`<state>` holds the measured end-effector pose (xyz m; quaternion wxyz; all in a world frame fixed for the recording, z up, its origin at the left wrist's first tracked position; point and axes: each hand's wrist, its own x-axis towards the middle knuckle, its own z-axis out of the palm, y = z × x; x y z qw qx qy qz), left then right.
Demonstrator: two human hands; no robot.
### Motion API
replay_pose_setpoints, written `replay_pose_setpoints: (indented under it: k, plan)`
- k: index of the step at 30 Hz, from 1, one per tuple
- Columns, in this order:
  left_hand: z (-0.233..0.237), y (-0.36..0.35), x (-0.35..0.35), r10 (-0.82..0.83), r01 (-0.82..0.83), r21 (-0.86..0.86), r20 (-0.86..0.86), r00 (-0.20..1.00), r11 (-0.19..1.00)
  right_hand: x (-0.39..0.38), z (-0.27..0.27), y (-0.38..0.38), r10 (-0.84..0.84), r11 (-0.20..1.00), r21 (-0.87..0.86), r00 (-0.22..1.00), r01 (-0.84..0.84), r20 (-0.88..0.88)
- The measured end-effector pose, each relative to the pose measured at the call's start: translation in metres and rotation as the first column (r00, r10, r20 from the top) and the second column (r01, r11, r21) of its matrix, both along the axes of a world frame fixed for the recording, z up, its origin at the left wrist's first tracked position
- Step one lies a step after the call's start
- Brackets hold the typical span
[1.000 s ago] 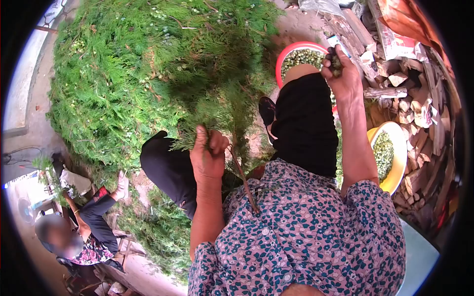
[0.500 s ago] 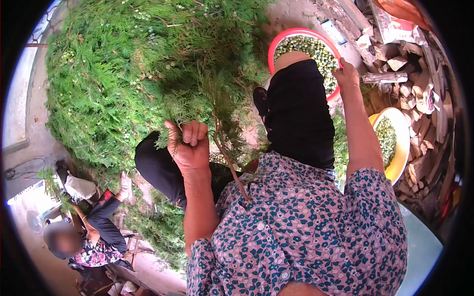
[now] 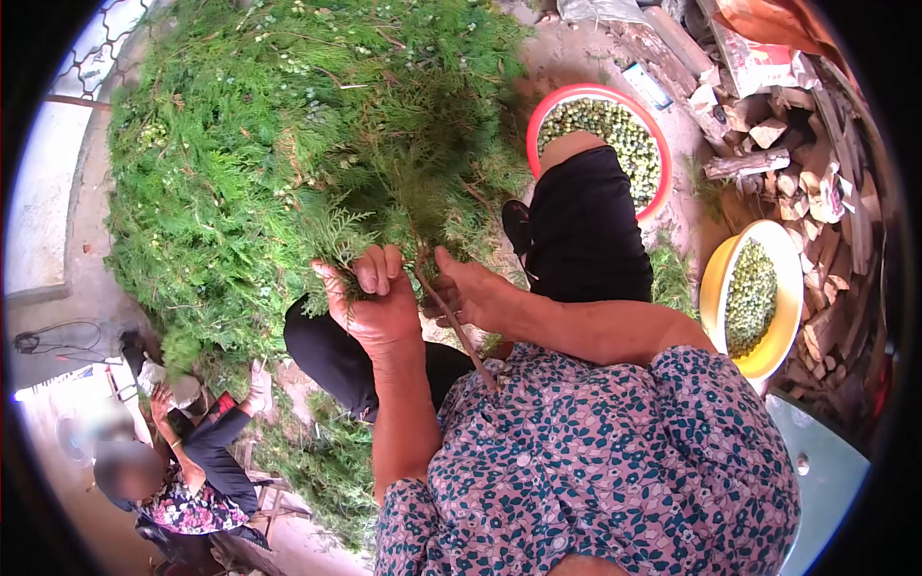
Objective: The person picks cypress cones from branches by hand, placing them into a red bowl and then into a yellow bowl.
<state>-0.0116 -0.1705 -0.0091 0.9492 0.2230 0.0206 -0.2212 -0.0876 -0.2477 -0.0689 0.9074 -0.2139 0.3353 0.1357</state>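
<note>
My left hand is closed on the leafy sprays of an evergreen branch, thumb and fingertips pinched together. The bare woody stem slants from between my hands down to my patterned shirt. My right hand is at the stem, its fingers curled in by the twigs and its thumb pointing up. Part of those fingers is hidden behind the stem. Beyond both hands lies a large heap of cut evergreen branches. To the right, a red-rimmed basin holds many small pale green cones, partly covered by my knee.
A yellow basin with more green cones stands at the right, beside stacked firewood. Another person sits at the lower left, one hand near greenery. A pale blue surface is at my right side.
My right hand has left the rim of the red basin and come over to the branch beside my left hand. My left hand still grips the sprays.
</note>
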Motion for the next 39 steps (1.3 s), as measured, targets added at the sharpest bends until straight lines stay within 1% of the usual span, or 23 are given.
replay_pose_setpoints:
  k: [1,3,5,6,10,13,15,16,17,19,20,21,23,24,25,27,28,30,31,33,35,36,39]
  plan:
    - [0.002,0.002,-0.003,0.020,-0.020,0.002,0.008,1.000,1.000,0.008,0.002,0.002,-0.035,0.999,-0.037,0.996,0.032,-0.083]
    - [0.005,0.006,-0.008,0.058,-0.058,-0.001,0.022,0.998,0.998,0.021,-0.007,0.000,-0.097,0.994,-0.046,0.994,0.095,-0.046]
    - [-0.004,0.012,-0.011,0.054,-0.049,-0.053,0.102,0.993,0.997,0.033,-0.013,-0.003,-0.222,0.972,0.067,0.974,0.225,-0.048]
    - [-0.006,0.014,-0.012,0.086,-0.082,-0.049,0.083,0.993,0.995,0.039,-0.016,-0.006,-0.309,0.944,0.147,0.948,0.295,0.081]
    - [-0.015,0.024,-0.007,0.116,-0.118,-0.070,-0.039,0.993,0.990,0.054,0.000,-0.021,-0.376,0.907,0.254,0.916,0.335,0.137]
    - [-0.022,0.029,-0.005,0.101,-0.104,-0.114,-0.034,0.994,0.988,0.060,0.005,-0.028,-0.394,0.919,0.103,0.879,0.381,0.269]
    - [-0.013,0.024,-0.006,0.269,-0.184,0.269,-0.323,0.907,0.945,0.066,0.004,-0.035,-0.395,0.915,0.025,0.882,0.403,0.258]
    - [-0.032,0.040,-0.005,0.160,-0.074,0.275,-0.303,0.939,0.959,0.069,-0.006,-0.041,-0.419,0.891,-0.040,0.852,0.453,0.315]
    - [-0.052,0.053,-0.007,0.163,-0.082,0.269,-0.298,0.941,0.960,0.070,-0.011,-0.046,-0.436,0.858,-0.101,0.819,0.503,0.372]
    - [-0.078,0.068,-0.007,-0.081,0.097,0.642,-0.054,0.995,0.760,0.071,-0.008,-0.053,-0.428,0.841,-0.151,0.811,0.519,0.399]
    - [-0.042,0.050,-0.016,0.104,0.085,0.586,-0.281,0.954,0.806,0.069,-0.005,-0.055,-0.446,0.823,-0.172,0.804,0.541,0.392]
    - [-0.037,0.044,-0.021,0.111,0.077,0.582,-0.281,0.953,0.810,0.068,-0.004,-0.056,-0.464,0.806,-0.193,0.799,0.560,0.383]
    - [-0.035,0.041,-0.027,-0.011,-0.195,0.855,0.228,0.974,0.481,0.067,-0.009,-0.056,-0.430,0.806,-0.229,0.806,0.545,0.405]
    - [-0.035,0.040,-0.026,-0.154,-0.399,0.857,0.465,0.872,0.326,0.064,-0.008,-0.055,-0.389,0.791,-0.296,0.814,0.535,0.431]
    - [-0.032,0.037,-0.024,-0.144,-0.400,0.858,0.462,0.875,0.323,0.062,-0.008,-0.054,-0.347,0.771,-0.360,0.820,0.526,0.456]
    - [0.000,0.020,-0.020,-0.493,-0.841,0.516,0.781,0.384,0.163,0.056,-0.008,-0.049,-0.315,0.775,-0.382,0.831,0.504,0.458]
    - [0.012,0.012,-0.014,-0.487,-0.842,0.516,0.782,0.389,0.158,0.054,-0.008,-0.047,-0.293,0.772,-0.401,0.836,0.492,0.464]
    - [0.028,0.001,-0.001,-0.650,-0.967,0.253,0.737,0.187,0.009,0.048,-0.003,-0.042,-0.302,0.785,-0.393,0.850,0.479,0.432]
    - [0.023,0.001,0.004,-0.647,-0.966,0.257,0.738,0.193,0.004,0.045,-0.002,-0.041,-0.315,0.796,-0.382,0.861,0.469,0.400]
    - [0.006,0.004,0.014,-0.742,-0.963,0.232,0.621,0.253,-0.134,0.044,0.006,-0.039,-0.299,0.792,-0.402,0.866,0.460,0.402]
    - [-0.007,0.013,0.008,-0.751,-0.933,0.344,0.586,0.305,-0.110,0.042,0.015,-0.034,-0.439,0.743,-0.358,0.816,0.565,0.377]
    - [-0.014,0.017,0.002,-0.749,-0.915,0.393,0.580,0.321,-0.088,0.040,0.005,-0.039,-0.381,0.755,-0.348,0.804,0.556,0.457]
    - [-0.035,0.025,-0.009,-0.702,-0.846,0.530,0.583,0.408,-0.052,0.033,0.005,-0.048,-0.302,0.870,-0.253,0.862,0.424,0.407]
